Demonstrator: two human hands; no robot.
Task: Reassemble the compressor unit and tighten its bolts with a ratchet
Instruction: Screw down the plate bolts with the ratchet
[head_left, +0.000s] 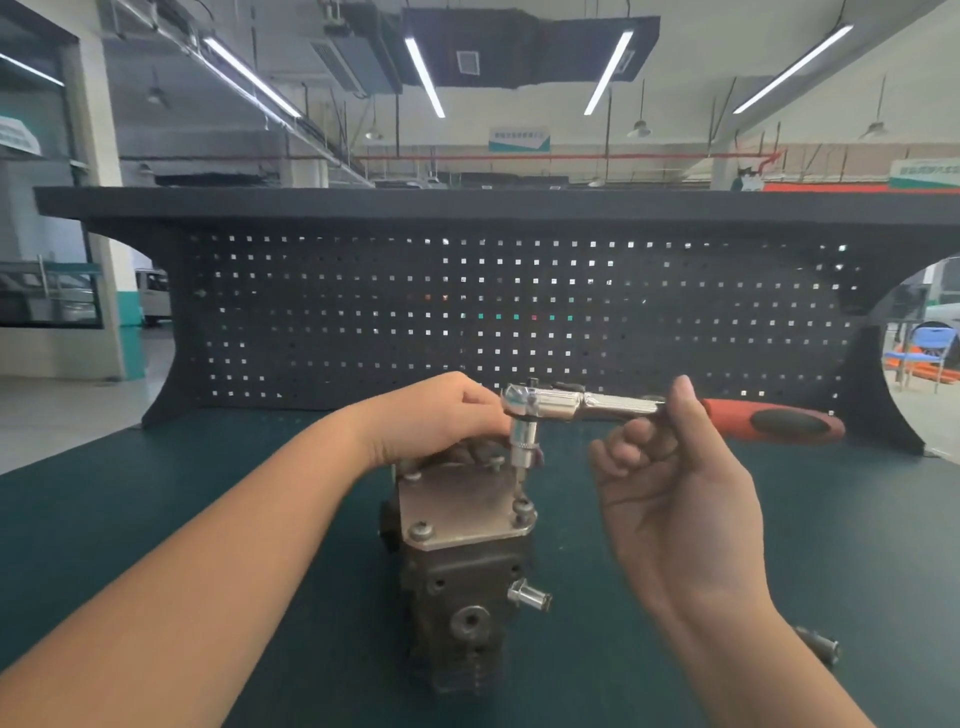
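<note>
The compressor unit (462, 561) stands in the lower centre of the frame on the green bench top (156, 519), well apart from the bench edges, with bare mat to its left and right. Behind it, the black pegboard (467, 312) closes the far side. The unit's long axis runs from the bottom of the frame away toward the pegboard, and its plate (460, 504) with bolts at the corners faces up.

My left hand (441, 415) curls around the head of the ratchet (623, 408) and holds it over the far right bolt (the socket points straight down). The ratchet's long axis lies level, with the red handle pointing to the right edge of the frame. My right hand (670, 483) pinches the steel shank between thumb and curled fingers.

A loose socket (530, 596) lies just beside the unit's right side.
</note>
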